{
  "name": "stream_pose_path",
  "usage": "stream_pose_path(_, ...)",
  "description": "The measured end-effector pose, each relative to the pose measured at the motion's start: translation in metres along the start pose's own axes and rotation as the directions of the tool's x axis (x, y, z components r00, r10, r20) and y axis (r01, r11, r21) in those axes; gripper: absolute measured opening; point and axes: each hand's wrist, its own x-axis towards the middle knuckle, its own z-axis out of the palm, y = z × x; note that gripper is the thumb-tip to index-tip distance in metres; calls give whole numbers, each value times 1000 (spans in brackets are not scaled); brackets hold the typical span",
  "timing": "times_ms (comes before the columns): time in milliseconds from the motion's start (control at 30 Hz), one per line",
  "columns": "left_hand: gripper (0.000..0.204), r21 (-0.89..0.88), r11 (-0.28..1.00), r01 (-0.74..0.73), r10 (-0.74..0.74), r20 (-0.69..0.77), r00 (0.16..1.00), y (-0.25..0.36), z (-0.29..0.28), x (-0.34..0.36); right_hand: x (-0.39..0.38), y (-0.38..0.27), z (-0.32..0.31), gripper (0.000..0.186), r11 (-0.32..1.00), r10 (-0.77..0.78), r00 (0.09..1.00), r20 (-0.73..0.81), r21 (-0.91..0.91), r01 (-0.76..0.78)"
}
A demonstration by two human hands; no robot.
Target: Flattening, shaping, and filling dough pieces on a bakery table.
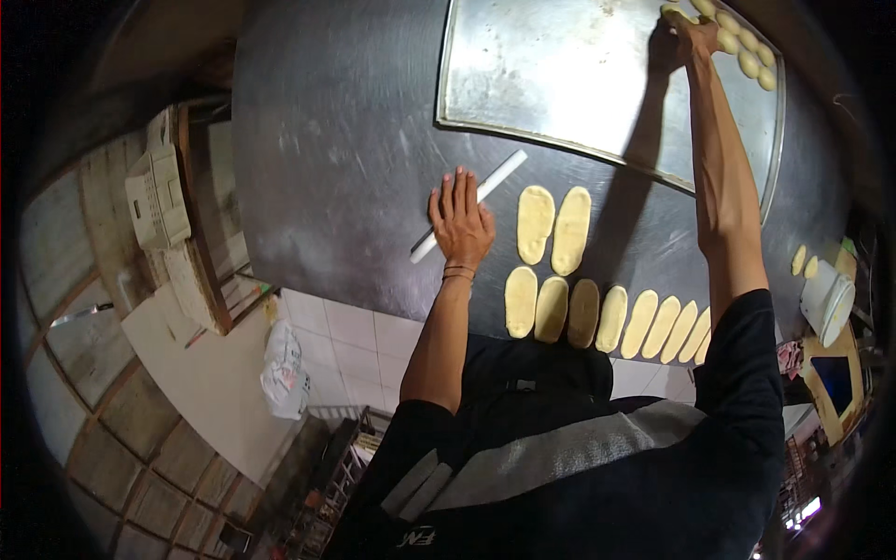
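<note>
My left hand (461, 222) lies with its fingers stretched out over a pale rolling pin (504, 175), which slants across the dark table. Far to the right, my right hand (695, 35) reaches over a metal tray (551, 79); its fingers close on a small dough roll (677, 11) at the tray's far edge. Several more dough rolls (749, 63) sit close together beside that hand. Between my arms, two flattened oval dough pieces (571, 231) lie side by side. Nearer to me runs a row of several long flat dough pieces (639, 324) along the table's edge.
The dark metal table (327, 168) extends left of the rolling pin. A white bucket-like container (831, 308) is at the far right, near two small dough pieces (805, 263). A white plastic bag (284, 371) and a pale plastic basket (159, 198) are on the left.
</note>
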Motion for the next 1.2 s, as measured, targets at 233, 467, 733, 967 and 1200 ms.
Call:
stream_pose_path(233,58,4,999,-53,54,-38,998,-1,0,2,-50,-26,-86,7,-81,610,646,459,847,-525)
stream_pose_path(467,56,-24,983,-181,177,-120,977,-2,4,-4,-267,-167,-202,43,-411,495,382,780,598,-688)
stream_pose_path(733,42,-137,984,-113,100,-95,990,-46,-8,-11,-326,-215,-246,24,285,690,620,373,648,-707)
stream_pose_path(967,41,30,1000,2,0,-71,997,-121,-26,-45,-286,-199,-163,41,221,783,513,353,612,-759)
stream_pose_path(1200,41,-401,855,328,-378,-51,924,-146,-52,-78,-282,-252,-107,49,703,647,645,406,9,-711)
